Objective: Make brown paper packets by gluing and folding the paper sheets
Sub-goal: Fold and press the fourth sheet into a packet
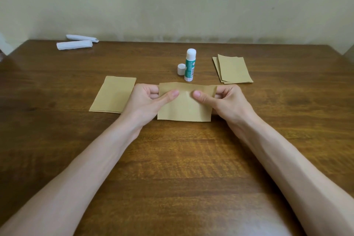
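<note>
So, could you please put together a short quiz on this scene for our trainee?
1. True or false: the glue stick has its cap on.
2. How many hands pinch the middle brown sheet? A one, B both, C none.
3. Fill in: the stack of sheets lies to the glue stick's ____.
Key: 1 false, the cap stands beside it on the table. 2 B, the left hand and right hand pinch its upper part. 3 right.

brown sheet (184,108): pinched by left hand (147,101) and right hand (229,101)
glue stick (190,65): uncapped, upright behind sheet
cap (181,69): left of glue stick
</note>
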`<state>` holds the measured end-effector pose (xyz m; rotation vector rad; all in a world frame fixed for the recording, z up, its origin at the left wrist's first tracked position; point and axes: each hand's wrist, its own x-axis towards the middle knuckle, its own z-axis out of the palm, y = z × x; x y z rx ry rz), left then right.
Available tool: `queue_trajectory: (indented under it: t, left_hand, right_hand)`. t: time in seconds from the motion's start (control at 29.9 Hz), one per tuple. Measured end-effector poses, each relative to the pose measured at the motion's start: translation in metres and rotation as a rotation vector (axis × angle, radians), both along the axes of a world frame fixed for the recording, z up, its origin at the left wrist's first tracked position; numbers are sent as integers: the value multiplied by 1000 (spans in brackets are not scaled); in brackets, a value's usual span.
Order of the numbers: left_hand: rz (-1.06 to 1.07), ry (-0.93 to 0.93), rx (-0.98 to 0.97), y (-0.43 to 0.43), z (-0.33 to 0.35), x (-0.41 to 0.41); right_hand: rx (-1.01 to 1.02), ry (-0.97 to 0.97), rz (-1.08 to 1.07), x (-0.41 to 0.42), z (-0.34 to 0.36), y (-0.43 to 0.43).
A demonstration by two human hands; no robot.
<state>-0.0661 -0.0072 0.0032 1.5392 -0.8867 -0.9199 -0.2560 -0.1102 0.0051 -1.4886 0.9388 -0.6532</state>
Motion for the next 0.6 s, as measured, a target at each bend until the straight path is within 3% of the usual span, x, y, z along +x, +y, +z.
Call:
queue_trajectory:
  t: [0.3, 0.6]
  left_hand:
    - [-37, -64, 18, -1, 3, 4]
    - [2, -11, 16, -1, 6, 6]
  right_hand:
    - [64, 20, -9, -1, 2, -5]
    - [85, -14, -12, -2, 5, -4]
